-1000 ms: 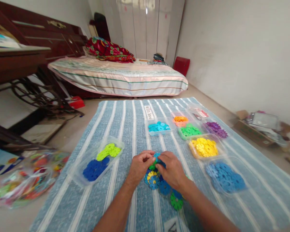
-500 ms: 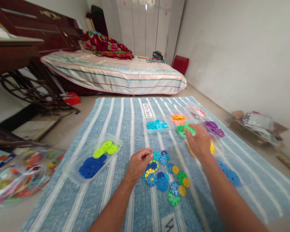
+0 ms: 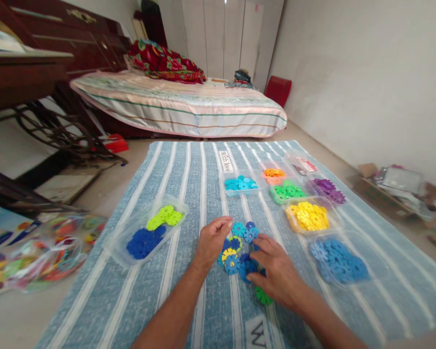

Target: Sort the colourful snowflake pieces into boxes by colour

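Note:
A loose pile of toothed plastic discs lies on the striped cloth in front of me, with a blue disc (image 3: 232, 264), a light blue disc (image 3: 239, 229) and a green disc (image 3: 263, 296) among them. At the pile's left edge is my left hand (image 3: 213, 242), thumb and fingers pressed together; whatever is between them is hidden. Over the pile's right side reaches my right hand (image 3: 276, 269), its fingers apart and curved down, covering several discs. I see nothing gripped in it.
Clear tubs of sorted discs stand around: a yellow tub (image 3: 294, 228), a green tub (image 3: 274, 199), a turquoise tub (image 3: 227, 192), a blue tub (image 3: 376, 271) on the right, and a two-colour tub (image 3: 118, 249) on the left. Behind is a bed (image 3: 189, 116).
My right hand has come back from the green discs' tub to the right side of the pile, uncovering the yellow and blue tubs. My left hand has barely moved.

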Tool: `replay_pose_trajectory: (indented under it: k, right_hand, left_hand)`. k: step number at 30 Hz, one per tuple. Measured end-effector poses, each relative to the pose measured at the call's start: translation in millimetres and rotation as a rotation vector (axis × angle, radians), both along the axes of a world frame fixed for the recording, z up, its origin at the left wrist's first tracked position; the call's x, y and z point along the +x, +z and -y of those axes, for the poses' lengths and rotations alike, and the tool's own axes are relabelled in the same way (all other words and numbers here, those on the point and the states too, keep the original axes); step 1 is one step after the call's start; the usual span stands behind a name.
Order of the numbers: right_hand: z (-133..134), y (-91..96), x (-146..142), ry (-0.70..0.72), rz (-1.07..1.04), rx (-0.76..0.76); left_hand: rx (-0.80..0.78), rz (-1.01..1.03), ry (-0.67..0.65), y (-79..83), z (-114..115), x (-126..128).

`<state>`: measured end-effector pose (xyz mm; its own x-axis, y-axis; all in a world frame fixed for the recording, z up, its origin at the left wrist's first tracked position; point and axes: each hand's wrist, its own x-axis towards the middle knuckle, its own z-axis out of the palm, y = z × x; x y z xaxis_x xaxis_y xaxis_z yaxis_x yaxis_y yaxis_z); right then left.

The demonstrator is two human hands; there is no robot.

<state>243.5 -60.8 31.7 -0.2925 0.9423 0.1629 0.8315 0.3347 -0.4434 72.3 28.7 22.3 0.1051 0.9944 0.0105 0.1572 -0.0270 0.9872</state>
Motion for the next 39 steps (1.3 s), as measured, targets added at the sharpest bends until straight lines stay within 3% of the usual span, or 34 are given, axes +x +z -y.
replay_pose_trajectory:
  k: [7, 13, 17, 22, 25, 28, 33, 36, 39]
  right_hand:
    - [6, -6.1, -1, -0.028, -0.002, -0.085]
    - [3, -4.9, 1, -0.095, -0.143, -0.112]
    - [-2, 3.1, 7, -0.133, -0.294, -0.166]
    - [-16, 19.5, 21, -0.181, -0.321, -0.140]
    - [-18, 31.3, 43, -0.251, -0.228, 0.002]
    - [-10, 41.7, 85, -0.323, -0.089, 0.140]
    - [12, 49.9, 146, -0.458, 0.287, 0.162]
    - [13, 44.8, 137, -0.477, 0.315, 0.240]
    - [1, 32.8, 93, -0.332, 0.173, 0.280]
  left_hand:
    - [-0.179, 0.213, 0.022, -1.3, 5, 8]
    - [-0.275, 0.405, -0.010, -4.3, 10, 16]
    - [-0.271, 0.386, 0.003, -4.8, 7, 13]
    - [-0.163, 0.189, 0.006, -6.7, 2, 6]
    - [-0.096, 0.106, -0.014, -8.4, 2, 6]
    - [-0.074, 0.091, -0.024, -9.4, 2, 7]
    - [-0.093, 0.104, -0.026, -10.0, 1, 7]
    - [-0.114, 0.094, -0.029, -9.9, 1, 7]
    - [-0.116, 0.085, -0.039, -9.2, 1, 7]
